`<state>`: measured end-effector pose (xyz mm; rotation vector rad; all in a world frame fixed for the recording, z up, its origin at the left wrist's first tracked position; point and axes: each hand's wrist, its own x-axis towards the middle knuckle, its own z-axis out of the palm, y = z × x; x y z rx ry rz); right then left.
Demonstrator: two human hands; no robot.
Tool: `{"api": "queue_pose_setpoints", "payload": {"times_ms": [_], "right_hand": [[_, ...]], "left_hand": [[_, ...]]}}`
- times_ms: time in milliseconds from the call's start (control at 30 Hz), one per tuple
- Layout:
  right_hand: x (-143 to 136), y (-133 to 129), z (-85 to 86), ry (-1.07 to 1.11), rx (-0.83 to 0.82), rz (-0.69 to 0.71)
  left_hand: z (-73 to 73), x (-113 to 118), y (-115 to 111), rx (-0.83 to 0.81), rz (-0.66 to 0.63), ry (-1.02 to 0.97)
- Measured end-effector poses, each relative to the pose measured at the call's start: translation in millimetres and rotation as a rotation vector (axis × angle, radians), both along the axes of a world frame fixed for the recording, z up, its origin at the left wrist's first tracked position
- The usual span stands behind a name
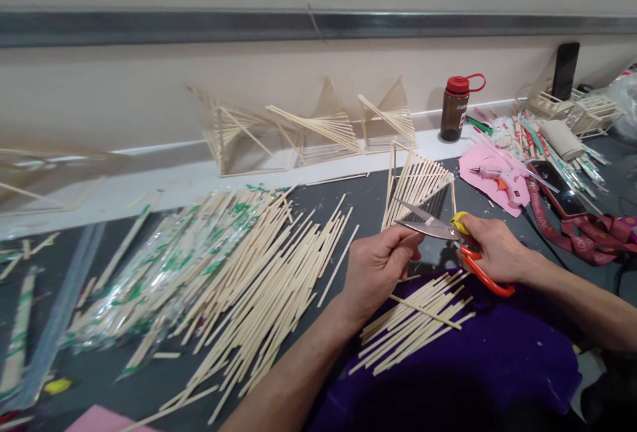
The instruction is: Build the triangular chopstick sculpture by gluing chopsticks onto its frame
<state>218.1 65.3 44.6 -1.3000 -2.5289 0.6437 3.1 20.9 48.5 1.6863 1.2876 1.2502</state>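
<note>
The bare left forearm (303, 359) slanted upward, the left hand (381, 266) in a tight grip with fingers curled. The bare right forearm (580, 296) extended leftward, wrist (530, 265) nearly straight, the right hand (497, 246) facing the left.

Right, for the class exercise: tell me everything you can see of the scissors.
The scissors have two silver, metallic-looking blades, parted in a narrow V, and bright handles that look like plastic, one yellow, one orange-red. The right hand grips them, partly covering the handles. They are held up in front of a stick frame, blades pointing toward the left hand. Whether the blades touch anything there is unclear.
</note>
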Motion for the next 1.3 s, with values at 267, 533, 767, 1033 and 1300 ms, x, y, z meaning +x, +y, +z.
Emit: {"api": "queue_pose_setpoints", "payload": {"times_ms": [267, 533, 767, 1033, 1300], "right_hand": [[0.8, 0.5, -2.2, -0.031, 0.023, -0.042], [-1.7, 0.9, 1.2, -0.056, 0.023, -0.037], [0.7, 1.5, 6.1, -0.089, 0.021, -0.002], [-1.6, 0.7, 2.1, -0.033, -0.067, 0.000], [4.0, 2.8, -8.4, -0.001, -0.015, 0.020]], "left_hand": [[-6.4, 1.2, 0.3, -0.074, 0.022, -0.038], [-8.7, 0.8, 3.0, -0.114, 0.054, -0.127], [-7.6, -0.8, 2.5, -0.083, 0.009, 0.003], [-6.8, 1.3, 2.1, -0.032, -0.012, 0.007], [-8.3, 1.6, -1.4, -0.034, -0.012, 0.054]]}}
